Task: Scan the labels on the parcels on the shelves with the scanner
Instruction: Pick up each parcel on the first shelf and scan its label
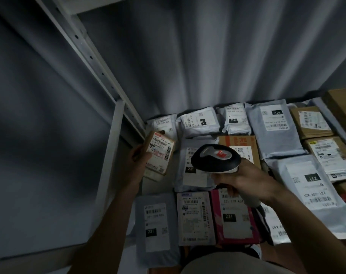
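Scene: A person stands over a shelf (158, 181) packed edge to edge with labelled parcels, a grey curtain hanging behind it.
Left hand: The left hand (141, 157) curls round a small brown carton (160, 153), lifted at the shelf's left edge with its white shipping label turned up toward the camera.
Right hand: The right hand (245, 181) is wrapped tight about the grip of a black-and-white handheld scanner (215, 158), just right of the carton, its head seemingly aimed toward it.
Parcels: Right of the carton lie grey poly mailers; near the shelf's front edge sit a white-labelled packet (194, 218) and a pink parcel (235, 216), the latter directly below the scanner; brown cardboard boxes (311, 123) line the far right.
Step in hand: Judging by the pose, the carton's label is being presented for its scan.
Next move: The barcode must sit square to the scanner window; once read, the carton likely goes back into the gap at the shelf's left and a neighbouring parcel takes its turn.
Unclear: No scan beam is visible on the label.
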